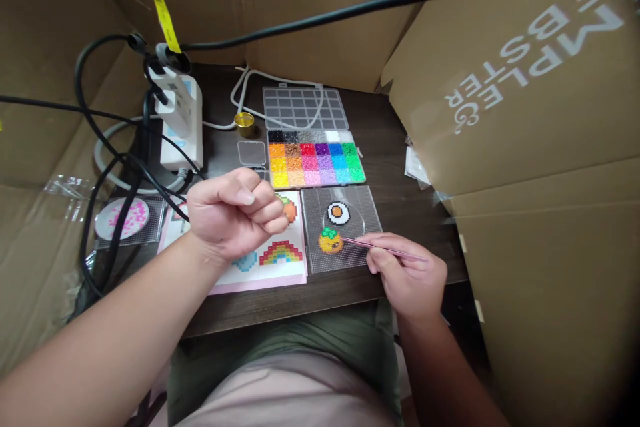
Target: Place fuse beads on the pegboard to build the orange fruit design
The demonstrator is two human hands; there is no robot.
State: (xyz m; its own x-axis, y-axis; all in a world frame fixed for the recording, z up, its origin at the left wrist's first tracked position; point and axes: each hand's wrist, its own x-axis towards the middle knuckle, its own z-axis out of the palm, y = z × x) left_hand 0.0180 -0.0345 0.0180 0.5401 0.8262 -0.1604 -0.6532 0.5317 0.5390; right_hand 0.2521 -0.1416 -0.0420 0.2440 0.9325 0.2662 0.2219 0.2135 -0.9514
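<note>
My left hand [237, 210] is closed in a fist above a printed pattern sheet [280, 270], hiding part of its coloured pictures. Nothing shows between its fingers. In my right hand [410, 273] is a pair of pink tweezers [390, 249], pinched between thumb and fingers. Their tip touches or nearly touches the right side of an orange bead figure with a green top [331, 240]. That figure lies on a clear pegboard [345, 261]. Just above it on the board is a fried-egg bead figure [338, 213] with a dark outline.
Behind the pegboard stands an open bead box [316, 159] with many colours, its lid [305, 107] folded back. A gold tin [244, 124] is nearby. Left are a power strip [183, 127], tangled cables and a dish of pink beads [123, 218]. Cardboard walls [320, 7] surround the table.
</note>
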